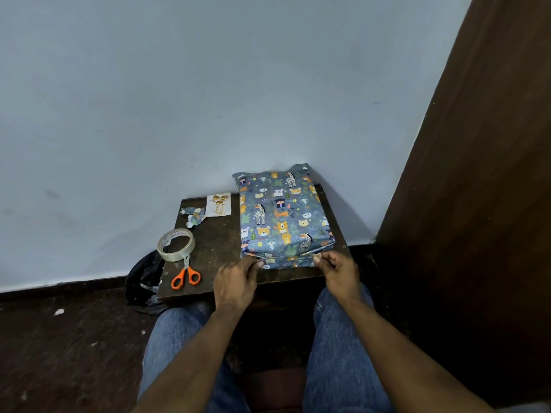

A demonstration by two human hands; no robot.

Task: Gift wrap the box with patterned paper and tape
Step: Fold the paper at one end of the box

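**— What are your fingers doing right now?**

I am working the near end of the box [284,217], which is lying wrapped in the animal-print paper [277,201] on the small dark surface [214,248], just beyond my fingertips. My left hand [237,281] is curling round the left corner of the end flap [286,260], thumb on its face. My right hand [338,271] is pinching the right corner between thumb and forefinger. I am holding both corners so the fold is staying flat and tight against the end.

**— Is there tape between them?**

I am not able to tell; a clear strip may be stretched across, but it is too fine to make out.

**— And the tools?**

The tape roll [176,244] is sitting to the left of my left fingers, with the orange scissors [185,275] just nearer me, both within easy reach. Beyond them, a paper scrap [195,217] and a greeting tag [219,205] are lying out of the way.
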